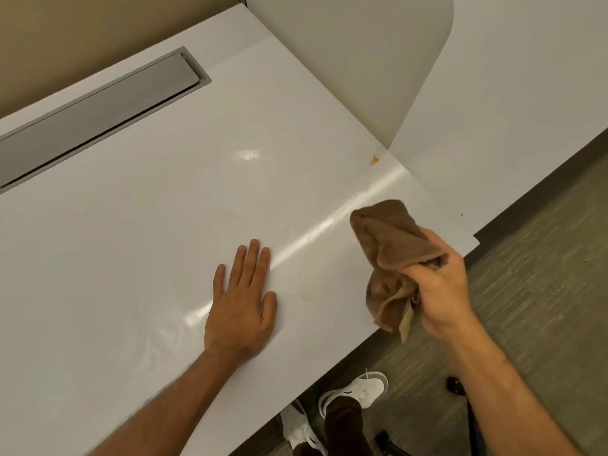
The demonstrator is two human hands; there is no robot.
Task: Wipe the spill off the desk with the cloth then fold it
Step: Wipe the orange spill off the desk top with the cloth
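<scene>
My right hand (442, 284) grips a bunched brown cloth (391, 255) and holds it just above the white desk (138, 245) near its right front edge. Part of the cloth hangs down past my fist with a pale tag showing. My left hand (241, 297) lies flat on the desk, palm down, fingers together, left of the cloth. A small orange-brown spill (374, 159) sits at the desk's far right, by the seam with the adjoining panel. A faint yellowish smear (306, 292) shows between my two hands.
A grey cable tray lid (98, 106) is set into the desk at the back left. A white divider panel (355, 60) stands at the back right. Below the desk edge are carpet (533, 274), my white shoes (358, 390) and a dark chair base (455, 385).
</scene>
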